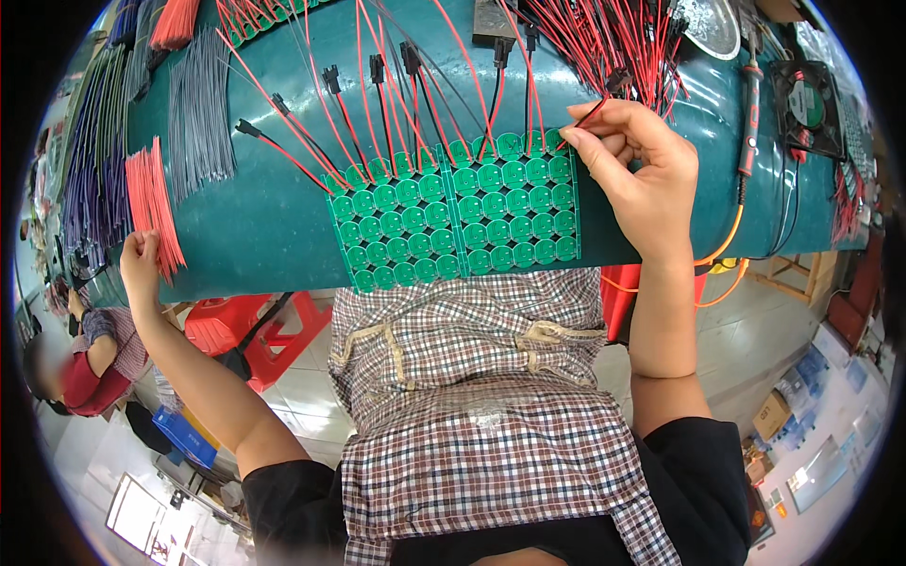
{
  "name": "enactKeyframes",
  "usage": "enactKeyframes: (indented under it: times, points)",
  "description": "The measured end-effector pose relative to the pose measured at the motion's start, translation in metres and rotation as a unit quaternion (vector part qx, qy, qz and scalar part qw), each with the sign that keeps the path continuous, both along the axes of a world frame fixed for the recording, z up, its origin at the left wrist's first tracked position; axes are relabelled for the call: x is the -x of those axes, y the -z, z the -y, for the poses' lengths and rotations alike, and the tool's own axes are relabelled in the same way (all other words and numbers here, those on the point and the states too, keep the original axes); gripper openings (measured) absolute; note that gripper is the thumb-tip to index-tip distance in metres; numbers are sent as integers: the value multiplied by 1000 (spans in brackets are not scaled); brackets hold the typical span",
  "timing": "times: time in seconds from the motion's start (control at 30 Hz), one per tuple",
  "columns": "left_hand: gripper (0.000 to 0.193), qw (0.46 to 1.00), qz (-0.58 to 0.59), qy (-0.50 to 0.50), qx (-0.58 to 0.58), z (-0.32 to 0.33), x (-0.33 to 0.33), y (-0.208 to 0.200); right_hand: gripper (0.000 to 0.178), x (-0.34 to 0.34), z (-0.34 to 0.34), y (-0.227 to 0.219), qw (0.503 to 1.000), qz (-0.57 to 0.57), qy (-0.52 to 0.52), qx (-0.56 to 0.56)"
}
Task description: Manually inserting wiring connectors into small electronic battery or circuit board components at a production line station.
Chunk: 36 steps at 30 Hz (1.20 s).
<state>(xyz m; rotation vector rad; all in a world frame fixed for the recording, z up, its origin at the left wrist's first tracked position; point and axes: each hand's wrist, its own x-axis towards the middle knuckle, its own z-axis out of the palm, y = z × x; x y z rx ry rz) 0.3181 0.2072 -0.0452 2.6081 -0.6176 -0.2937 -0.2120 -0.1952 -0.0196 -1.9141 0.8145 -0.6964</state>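
Observation:
A green circuit board panel (514, 203) made of several rows of small round boards lies at the table's near edge. Red and black wires with black plugs (410, 58) fan out from its far row. At the panel's far right corner my right hand (651, 165) is closed in a pinch on a red-and-black wire lead (590, 115), whose black plug points away from me. Far to the left, my left hand (142, 259) has its fingers pinched at the near end of a bundle of red wires (153, 198); how many it grips is hidden.
Grey wires (201, 113) and dark wires (94, 160) lie at the left. A pile of red-black leads (613, 47) is at the back, near a metal dish (710, 26). A soldering iron (750, 123) and a fan (808, 108) are at right. Another person (99, 363) sits at far left.

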Motion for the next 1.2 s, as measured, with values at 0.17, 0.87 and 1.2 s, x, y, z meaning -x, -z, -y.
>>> enactKeyframes:
  times: [0.17,0.87,1.2]
  points:
    - [28,996,60,32,-64,-5,-4,0,15,-3,-3,5,999,41,21,11]
    - [28,994,-86,67,-1,199,120,-39,12,5,-11,13,994,74,42,-61]
    - [28,995,-79,55,4,202,123,-43,14,3,-14,14,996,76,53,-7]
